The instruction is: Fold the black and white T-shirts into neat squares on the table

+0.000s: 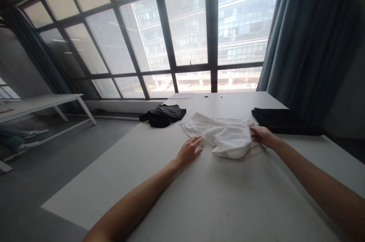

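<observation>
A white cloth garment [219,131] lies rumpled across the middle of the white table [182,204]; its exact kind does not show. At its right end, my right hand [262,136] pinches the edge, with a fold of fabric raised slightly there. My left hand [190,151] rests by the garment's left front edge, fingers stretched out and somewhat apart. Nothing shows in that hand, and its fingertips are close to the cloth, though I cannot tell if they touch it.
A dark bundle of clothing [164,115] sits at the table's left edge. Folded black fabric [281,121] lies on the right. Behind are a large window and blue curtains [302,44]. Another white table [42,101] stands at left, with a person's feet [31,139] below it.
</observation>
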Demonstrator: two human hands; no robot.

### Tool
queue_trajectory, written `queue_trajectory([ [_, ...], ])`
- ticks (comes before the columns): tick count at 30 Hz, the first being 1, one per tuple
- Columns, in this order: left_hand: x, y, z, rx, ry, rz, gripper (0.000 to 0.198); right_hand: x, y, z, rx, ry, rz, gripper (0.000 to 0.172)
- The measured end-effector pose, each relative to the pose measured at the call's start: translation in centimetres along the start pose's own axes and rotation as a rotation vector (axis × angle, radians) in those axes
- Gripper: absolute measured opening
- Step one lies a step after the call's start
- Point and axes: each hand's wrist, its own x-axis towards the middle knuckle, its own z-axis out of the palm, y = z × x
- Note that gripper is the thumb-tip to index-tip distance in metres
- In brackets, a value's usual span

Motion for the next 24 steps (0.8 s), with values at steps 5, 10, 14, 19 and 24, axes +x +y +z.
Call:
queue_trajectory([
  [5, 4.1, 2.5, 2.2, -0.096, -0.050, 0.178, 0.049, 0.6, 1.2, 0.1, -0.178, 0.045, -0.151, 0.019],
  [10, 4.7, 2.7, 3.5, -0.236, -0.170, 0.205, 0.041, 1.2, 3.0, -1.3, -0.580, 0.220, -0.593, 0.025],
  [14, 3.8, 0.9, 2.7, -0.092, -0.119, 0.138, 0.056, 0.8, 3.9, -1.9, -0.591, 0.299, -0.781, 0.038],
  [19, 3.8, -3.4, 1.7, 0.123, -0.101, -0.124, 0.053, -2.5, 2.3, -0.4, -0.640, 0.313, -1.040, 0.029],
  [24, 4.0, -4.7, 0.7, 0.047, -0.154, -0.198, 0.030, -7.7, 0.8, 2.6, -1.052, 0.062, -0.887, 0.032],
])
